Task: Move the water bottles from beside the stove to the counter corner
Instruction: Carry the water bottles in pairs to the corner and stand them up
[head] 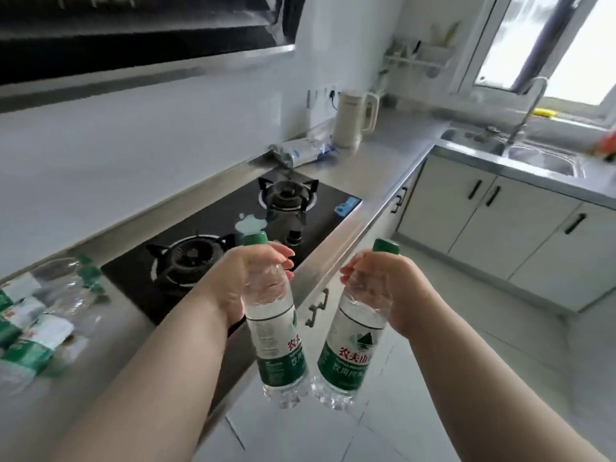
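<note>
My left hand (243, 278) grips the neck of a clear water bottle (276, 341) with a green cap and a green and white label. A second matching water bottle (350, 348) hangs from my right hand (383, 281), held the same way by its neck. Both bottles are in the air in front of the counter edge, over the floor, their bases almost touching. More bottles of the same kind (40, 315) lie blurred in a group on the counter left of the black gas stove (233, 235). The counter corner (400, 128) lies far ahead, past the stove.
A cream electric kettle (355, 118) stands near the corner, with a crumpled plastic wrap (300, 153) beside it against the wall. A steel sink (543, 161) and tap (530, 105) sit under the window at right. A range hood (133, 35) hangs overhead. White cabinets line the tiled floor.
</note>
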